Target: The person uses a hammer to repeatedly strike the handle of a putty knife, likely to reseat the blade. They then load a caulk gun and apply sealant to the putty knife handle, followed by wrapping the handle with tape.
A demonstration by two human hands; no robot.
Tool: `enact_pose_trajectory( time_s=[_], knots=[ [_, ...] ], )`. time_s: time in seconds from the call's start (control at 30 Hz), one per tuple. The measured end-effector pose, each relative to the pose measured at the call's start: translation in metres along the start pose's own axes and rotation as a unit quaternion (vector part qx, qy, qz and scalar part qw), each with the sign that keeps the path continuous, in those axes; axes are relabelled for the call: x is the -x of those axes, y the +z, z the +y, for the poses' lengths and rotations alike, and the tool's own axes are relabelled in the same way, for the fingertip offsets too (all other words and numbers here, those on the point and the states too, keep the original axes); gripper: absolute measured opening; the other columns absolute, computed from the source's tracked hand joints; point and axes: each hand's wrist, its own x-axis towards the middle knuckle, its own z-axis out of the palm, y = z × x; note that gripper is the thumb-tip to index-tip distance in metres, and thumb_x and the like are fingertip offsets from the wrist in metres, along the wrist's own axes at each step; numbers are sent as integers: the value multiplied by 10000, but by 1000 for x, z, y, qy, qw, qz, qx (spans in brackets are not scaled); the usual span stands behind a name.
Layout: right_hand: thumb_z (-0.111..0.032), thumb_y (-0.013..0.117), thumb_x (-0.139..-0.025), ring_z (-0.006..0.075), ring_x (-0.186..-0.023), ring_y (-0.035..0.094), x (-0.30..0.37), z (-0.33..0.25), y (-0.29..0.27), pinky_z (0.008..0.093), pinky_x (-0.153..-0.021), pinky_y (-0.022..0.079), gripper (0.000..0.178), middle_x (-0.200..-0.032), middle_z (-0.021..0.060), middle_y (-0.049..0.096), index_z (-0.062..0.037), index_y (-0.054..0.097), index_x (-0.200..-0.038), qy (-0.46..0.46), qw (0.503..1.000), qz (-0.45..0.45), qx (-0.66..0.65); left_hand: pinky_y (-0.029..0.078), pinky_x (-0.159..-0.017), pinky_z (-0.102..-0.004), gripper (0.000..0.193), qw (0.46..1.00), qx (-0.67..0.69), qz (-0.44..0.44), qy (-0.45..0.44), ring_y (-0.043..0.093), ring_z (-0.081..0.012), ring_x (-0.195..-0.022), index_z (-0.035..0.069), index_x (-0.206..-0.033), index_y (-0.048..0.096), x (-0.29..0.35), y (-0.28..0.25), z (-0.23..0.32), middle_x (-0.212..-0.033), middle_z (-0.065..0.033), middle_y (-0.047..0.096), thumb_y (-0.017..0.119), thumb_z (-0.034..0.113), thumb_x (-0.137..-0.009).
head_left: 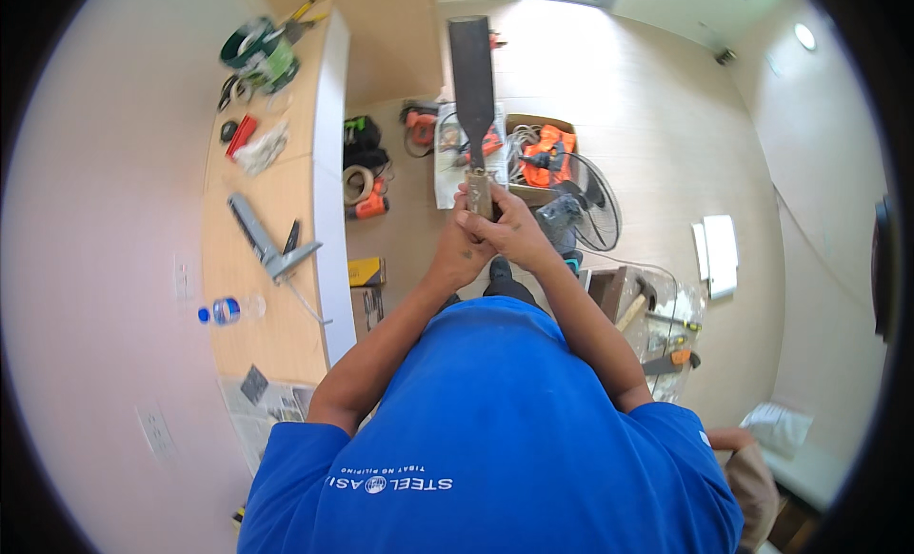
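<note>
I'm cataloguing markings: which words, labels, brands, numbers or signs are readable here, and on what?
Blue shirt: white lettering and a round emblem; I don't transcribe it.
Plastic bottle, yellow box: print too small to read.
Green bucket: label too blurred.
Broad-bladed chisel: none discernible.

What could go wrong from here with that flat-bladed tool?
The left hand and right hand grip the handle of the flat-bladed tool; if the grip slipped, the bare blade might drop toward the feet. The fan shows to their right, so swinging that way could perhaps knock it. The thin cord nearby might snag a foot.
</note>
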Motion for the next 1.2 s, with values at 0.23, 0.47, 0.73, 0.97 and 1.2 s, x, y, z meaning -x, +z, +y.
enact_pose_trajectory(
  time_s=[0.23, 0.47, 0.73, 0.97, 1.2],
  knots=[
    [-240, 814, -932, 113, -1021, 619, -55, 2, 10, 300, -921, 533, 452, -1116, 13, 652, -79, 652, -1322, -15, 987, -153, 35, 533, -1016, -387, 798, 998, 52, 26, -40, 638, -226, -1176, 39, -1517, 302, -2, -36, -24, -1247, -123, 620, 729, 21, -843],
    [-225, 795, -956, 150, -1168, 612, -123, 1, -7, 339, -1042, 491, 496, -1308, 60, 660, -35, 618, -1378, 4, 960, -279, -15, 503, -1048, -434, 977, 997, -31, 73, -19, 595, -267, -1260, 45, -1584, 258, -35, -51, -20, -1338, -153, 583, 865, 163, -828],
    [-156, 736, -998, 155, -944, 686, -183, 18, -5, 304, -865, 533, 396, -1038, 52, 664, -40, 527, -1313, 44, 933, -346, -91, 564, -836, -354, 421, 950, -115, 245, -155, 668, -179, -877, 26, -1296, 652, 21, -74, -64, -988, -66, 707, 769, 207, -935],
    [-145, 724, -950, 123, -719, 614, -238, 16, 34, 293, -670, 497, 418, -893, 35, 604, -17, 529, -1297, 74, 937, -340, -13, 552, -709, -276, 224, 743, 146, 640, -132, 673, -143, -806, 12, -1202, 664, 100, -134, -144, -998, -67, 712, 680, 130, -1012],
    [-139, 722, -934, 109, -637, 615, -262, -5, 97, 284, -610, 502, 292, -786, 12, 601, -25, 589, -1167, 46, 938, -342, -35, 527, -533, -283, 306, 603, 152, 758, -196, 661, -156, -714, 4, -1121, 614, 69, -225, -150, -937, -83, 677, 748, 243, -986]
  ],
)
